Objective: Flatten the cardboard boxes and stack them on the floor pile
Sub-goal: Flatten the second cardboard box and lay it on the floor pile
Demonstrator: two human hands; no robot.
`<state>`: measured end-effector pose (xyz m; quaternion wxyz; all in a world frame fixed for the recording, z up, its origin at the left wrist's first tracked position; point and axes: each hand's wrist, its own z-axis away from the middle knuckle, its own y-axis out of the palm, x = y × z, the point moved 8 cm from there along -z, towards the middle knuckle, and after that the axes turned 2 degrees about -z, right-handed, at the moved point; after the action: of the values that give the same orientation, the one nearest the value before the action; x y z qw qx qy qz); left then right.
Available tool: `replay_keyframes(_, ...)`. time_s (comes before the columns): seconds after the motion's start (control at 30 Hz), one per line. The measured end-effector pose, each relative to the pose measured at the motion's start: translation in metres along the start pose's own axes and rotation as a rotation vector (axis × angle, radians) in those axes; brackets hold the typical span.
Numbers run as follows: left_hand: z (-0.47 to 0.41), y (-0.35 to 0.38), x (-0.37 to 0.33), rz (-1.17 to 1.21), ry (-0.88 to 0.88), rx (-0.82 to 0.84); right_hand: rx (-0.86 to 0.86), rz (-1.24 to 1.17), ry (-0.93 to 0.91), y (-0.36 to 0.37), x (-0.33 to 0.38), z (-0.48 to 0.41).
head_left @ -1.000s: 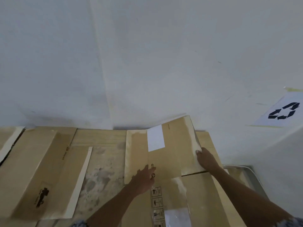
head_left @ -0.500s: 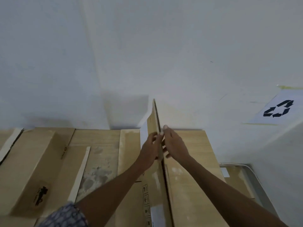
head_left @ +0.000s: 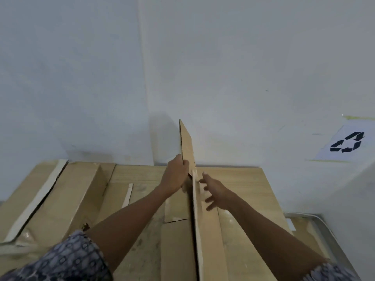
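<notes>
Since half a second ago right hand point(head_left: 218, 194) has released, fingers spread beside upright cardboard panel point(head_left: 187, 148); left hand point(head_left: 175, 176) pinches its edge, pile point(head_left: 81, 191) below fingers.

Both of our forearms reached forward and up from the bottom corners of the view, converging toward the middle, each bare below a patterned sleeve point(head_left: 67, 260). Our left hand point(head_left: 176, 175) was raised higher, wrist bent slightly, its fingers curled tightly closed in a pinching grip with the thumb pointing up. Our right hand point(head_left: 216, 191) sat just beside it and a little lower, palm turned inward, its fingers point(head_left: 210, 200) spread loose and apart, gripping nothing.
</notes>
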<state>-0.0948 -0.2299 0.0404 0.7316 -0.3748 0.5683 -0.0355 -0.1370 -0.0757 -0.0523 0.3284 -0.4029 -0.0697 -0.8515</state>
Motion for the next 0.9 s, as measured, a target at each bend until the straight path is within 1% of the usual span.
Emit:
replay_keyframes(0.07, -0.001, -0.017, -0.003, 0.031, 0.008, -0.021, 0.102, -0.083, 0.107, 0.016, -0.023, -0.003)
replay_keyframes(0.1, -0.002, -0.024, -0.005, 0.040, 0.016, -0.025, 0.145, -0.113, 0.120, 0.024, -0.029, -0.005)
replay_keyframes(0.2, 0.000, -0.047, -0.017, 0.078, 0.059, -0.046, 0.187, -0.164, 0.048, 0.048, -0.017, -0.001)
replay_keyframes(0.33, 0.003, -0.070, -0.031, 0.070, 0.090, -0.082, 0.194, -0.173, -0.050, 0.068, 0.036, 0.023)
replay_keyframes(0.43, 0.006, -0.088, -0.056, 0.023, 0.142, -0.151, 0.299, -0.180, -0.153, 0.078, 0.078, 0.047)
replay_keyframes(0.53, 0.011, -0.097, -0.091, -0.053, 0.198, -0.163, 0.432, -0.282, -0.245, 0.080, 0.098, 0.064)
replay_keyframes(0.57, 0.013, -0.095, -0.099, -0.077, 0.205, -0.148, 0.462, -0.334, -0.268, 0.079, 0.101, 0.066)
replay_keyframes(0.63, 0.015, -0.082, -0.108, -0.126, 0.207, -0.115, 0.466, -0.393, -0.308, 0.073, 0.098, 0.066)
replay_keyframes(0.7, 0.016, -0.058, -0.102, -0.113, 0.182, -0.074, 0.420, -0.443, -0.335, 0.059, 0.087, 0.063)
replay_keyframes(0.73, 0.016, -0.040, -0.094, -0.081, 0.159, -0.028, 0.384, -0.469, -0.356, 0.050, 0.080, 0.062)
replay_keyframes(0.8, 0.022, 0.003, -0.075, 0.045, 0.103, 0.112, 0.287, -0.546, -0.407, 0.025, 0.065, 0.059)
replay_keyframes(0.83, 0.028, 0.028, -0.065, 0.148, 0.063, 0.206, 0.232, -0.585, -0.407, 0.009, 0.054, 0.057)
replay_keyframes(0.9, 0.042, 0.077, -0.044, 0.382, -0.071, 0.398, 0.174, -0.606, -0.350, -0.018, 0.026, 0.050)
